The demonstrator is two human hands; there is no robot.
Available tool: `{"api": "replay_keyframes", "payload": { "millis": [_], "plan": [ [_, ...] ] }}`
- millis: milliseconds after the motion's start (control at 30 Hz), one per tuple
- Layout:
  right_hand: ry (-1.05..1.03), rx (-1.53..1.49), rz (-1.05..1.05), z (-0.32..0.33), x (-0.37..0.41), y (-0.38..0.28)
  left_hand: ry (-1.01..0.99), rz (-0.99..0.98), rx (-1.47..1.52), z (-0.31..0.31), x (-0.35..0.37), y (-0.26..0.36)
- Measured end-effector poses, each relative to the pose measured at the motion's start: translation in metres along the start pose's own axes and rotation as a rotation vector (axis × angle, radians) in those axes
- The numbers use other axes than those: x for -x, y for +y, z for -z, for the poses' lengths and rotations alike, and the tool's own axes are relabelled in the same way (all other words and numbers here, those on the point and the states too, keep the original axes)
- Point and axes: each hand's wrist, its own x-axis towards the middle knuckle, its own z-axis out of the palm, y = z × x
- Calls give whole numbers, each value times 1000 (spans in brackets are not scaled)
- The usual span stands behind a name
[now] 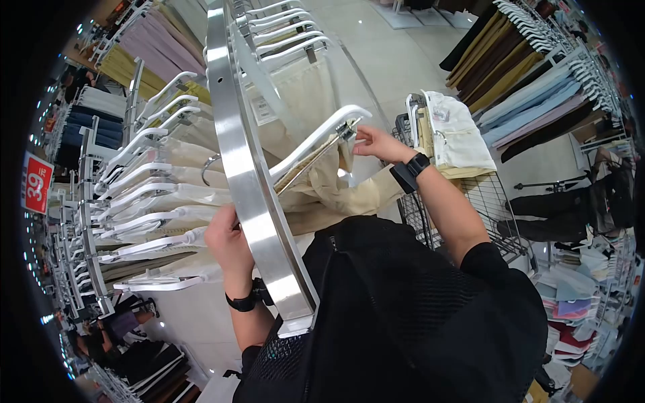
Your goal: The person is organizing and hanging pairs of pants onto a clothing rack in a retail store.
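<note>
A white hanger (322, 138) with cream trousers (346, 191) clipped on it lies tilted across the middle, just right of a curved metal rail (242, 161). My right hand (377, 144) is at the hanger's right end, its fingers closed near the metal clip (347, 130); what they pinch is too small to make out. My left hand (228, 236) is at the left side of the rail, fingers curled and partly hidden behind it, below the hanger's left end. Other cream garments (188, 195) hang on white hangers left of the rail.
A wire cart (494, 195) with folded cream garments (453, 131) stands at the right. Racks of trousers (494, 60) fill the upper right. At the left are more racks and a red price sign (37, 184). A person (571, 208) is at the far right.
</note>
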Motion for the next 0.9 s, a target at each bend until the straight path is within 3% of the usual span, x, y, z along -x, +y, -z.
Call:
{"api": "replay_keyframes", "payload": {
  "millis": [33,67,133,167,200,300,333,433,467,533,567,633,667,700,733,767,833,867,900],
  "plan": [
    [-79,89,31,3,3,-2,-2,-3,5,0,-2,3],
    [-189,63,-86,5,0,14,-11,72,84,0,-4,6],
    [-171,241,-173,-3,5,61,-17,146,162,-2,-4,1],
    [-156,419,-259,-8,9,88,-29,246,380,-6,-3,-11],
    [-130,471,-293,-12,10,121,-40,348,596,-7,-1,-20],
    [-141,478,-358,-19,16,189,-141,474,758,-1,-1,-28],
    [-64,447,-294,-23,8,239,-39,393,688,-3,-1,0],
    [67,396,-201,-45,-15,247,-3,490,838,3,2,10],
    [130,388,-182,-53,-23,227,-57,272,353,8,1,13],
    [291,323,-130,-79,-27,169,-39,286,382,7,3,23],
    [142,498,106,-73,-68,240,-18,302,417,8,5,26],
    [-22,-183,61,-97,-80,204,-19,286,343,11,13,14],
    [-70,-403,189,-116,-107,221,-19,272,279,11,18,7],
    [-213,-550,198,-140,-83,132,-28,267,278,12,21,4],
    [-36,159,488,-161,-70,57,6,321,283,12,24,1],
    [-26,156,483,-185,-80,45,39,375,291,11,27,0],
    [-667,-1148,378,-217,-96,32,54,437,359,10,26,4],
    [-667,-1148,380,-227,-91,22,39,409,345,13,22,13],
    [-758,-1351,473,-240,-84,12,27,380,328,17,19,17]
  ]
}}
